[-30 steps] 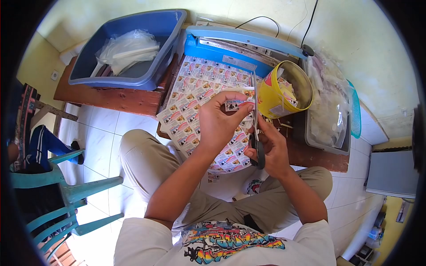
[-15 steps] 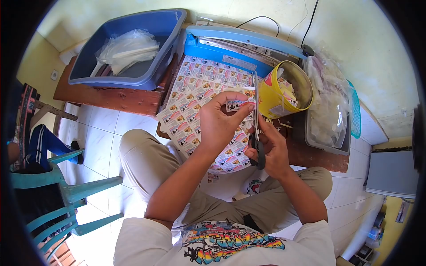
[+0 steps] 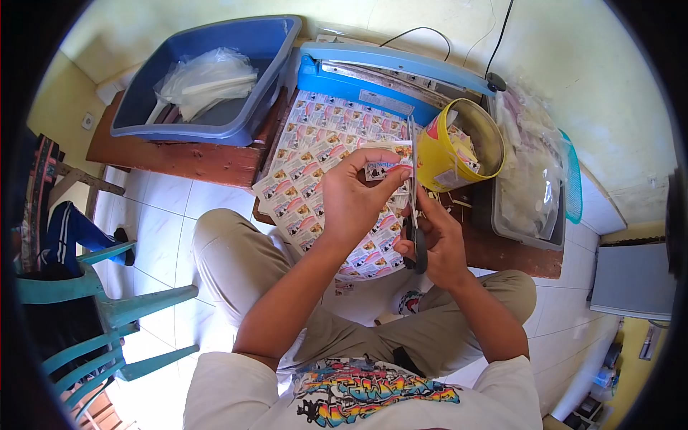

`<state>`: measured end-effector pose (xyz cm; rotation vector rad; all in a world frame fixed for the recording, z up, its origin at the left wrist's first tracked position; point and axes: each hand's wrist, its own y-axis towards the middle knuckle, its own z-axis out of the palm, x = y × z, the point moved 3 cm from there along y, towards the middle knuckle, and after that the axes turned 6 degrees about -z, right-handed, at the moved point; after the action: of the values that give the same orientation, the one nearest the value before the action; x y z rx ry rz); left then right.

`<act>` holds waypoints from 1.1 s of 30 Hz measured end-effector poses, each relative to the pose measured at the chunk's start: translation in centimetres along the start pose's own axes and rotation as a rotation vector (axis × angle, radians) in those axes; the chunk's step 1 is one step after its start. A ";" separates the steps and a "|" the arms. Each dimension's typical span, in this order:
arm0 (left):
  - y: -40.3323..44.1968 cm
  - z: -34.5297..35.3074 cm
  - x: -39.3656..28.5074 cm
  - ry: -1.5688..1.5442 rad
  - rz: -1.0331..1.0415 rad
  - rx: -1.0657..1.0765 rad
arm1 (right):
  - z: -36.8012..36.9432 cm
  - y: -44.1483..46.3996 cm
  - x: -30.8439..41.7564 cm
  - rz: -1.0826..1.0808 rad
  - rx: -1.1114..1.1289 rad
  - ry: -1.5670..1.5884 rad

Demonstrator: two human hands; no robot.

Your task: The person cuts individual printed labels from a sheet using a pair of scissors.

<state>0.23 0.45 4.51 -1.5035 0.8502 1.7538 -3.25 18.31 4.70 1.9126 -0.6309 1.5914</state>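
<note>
Between thumb and fingers, my left hand (image 3: pixel 356 192) pinches a small stack of printed labels (image 3: pixel 380 169). My right hand (image 3: pixel 443 240) grips black-handled scissors (image 3: pixel 413 215), whose blades point away from me along the right edge of the labels. The blades look nearly closed; whether paper lies between them I cannot make out. Under both hands spread large printed label sheets (image 3: pixel 301 186), overlapping at an angle on the low table. Just right of the blades, a yellow tub (image 3: pixel 438 161) leans over with cut label pieces (image 3: pixel 464 149) inside.
A blue heat sealer (image 3: pixel 358 89) stands along the back of the table. At left is a blue bin (image 3: pixel 240 132) holding clear plastic bags (image 3: pixel 208 79). To the right, a grey tray (image 3: pixel 527 240) carries more plastic bags (image 3: pixel 534 165). Green plastic chairs (image 3: pixel 115 308) stand at lower left.
Almost nothing differs. The scissors and the fingers of my right hand have shifted very slightly; my left hand keeps the labels in the same place.
</note>
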 end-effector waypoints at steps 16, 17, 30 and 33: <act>-0.1 0.1 0.1 -0.029 -0.064 0.054 | -0.4 0.3 0.1 -0.038 -0.038 0.013; -0.1 0.2 0.2 -0.030 -0.064 0.054 | -0.4 0.3 0.1 -0.049 -0.037 0.009; 0.0 0.2 0.6 -0.049 -0.029 0.057 | -0.5 0.5 0.4 -0.066 -0.028 -0.021; 0.0 0.1 0.3 -0.043 -0.035 0.058 | -0.5 0.4 0.4 -0.054 -0.035 -0.014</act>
<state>0.15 0.52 4.22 -1.4294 0.8416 1.7157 -3.82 18.36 5.22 1.9011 -0.6043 1.5250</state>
